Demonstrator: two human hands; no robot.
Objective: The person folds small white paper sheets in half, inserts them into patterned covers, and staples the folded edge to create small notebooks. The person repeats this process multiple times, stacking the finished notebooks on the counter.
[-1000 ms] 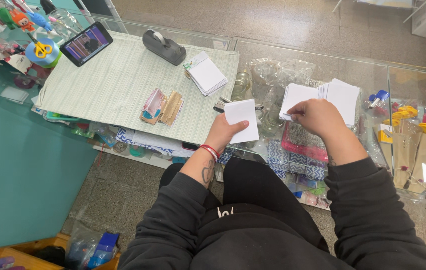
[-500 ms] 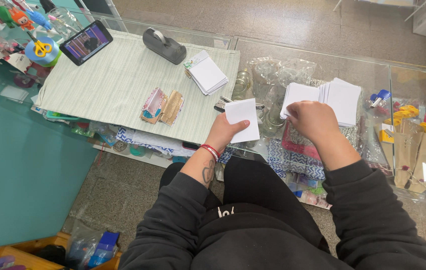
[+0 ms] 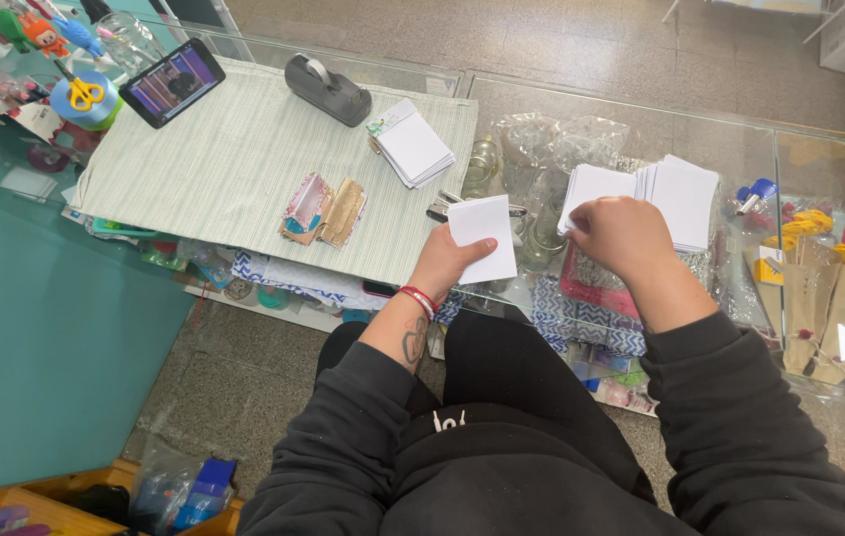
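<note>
Risk first: left hand [image 3: 439,266] pinches one small white card [image 3: 485,238] by its near edge, thumb on top, grip narrow and closed on the card alone. Card hangs over the desk [image 3: 641,109] edge, at the right end of the pale striped mat [image 3: 234,169]; a loosened pinch would likely drop it to the floor [image 3: 234,387] between desk and knees. Right hand [image 3: 623,235] rests curled on the fanned stack of white cards [image 3: 676,199], fingers closed over its left end; exactly how many cards it grips I cannot tell. The stack is splayed on smooth glass, so a sideways push could slide cards apart or off the near edge.

Packages and labels, left to right: far left, a round blue tub with yellow-handled scissors [image 3: 83,94] on top. A dark phone [image 3: 172,82], screen lit, lies tilted at the mat's far left. A dark grey tape dispenser [image 3: 327,89] sits at the far edge. Mid-mat, two small flat packets [image 3: 323,210], one pink and patterned, one gold, touching. Right of them, a neat block of white cards [image 3: 413,147]. Under the glass, clear crinkled bags [image 3: 552,139]; far right, tan cones with yellow bows [image 3: 840,298].
</note>
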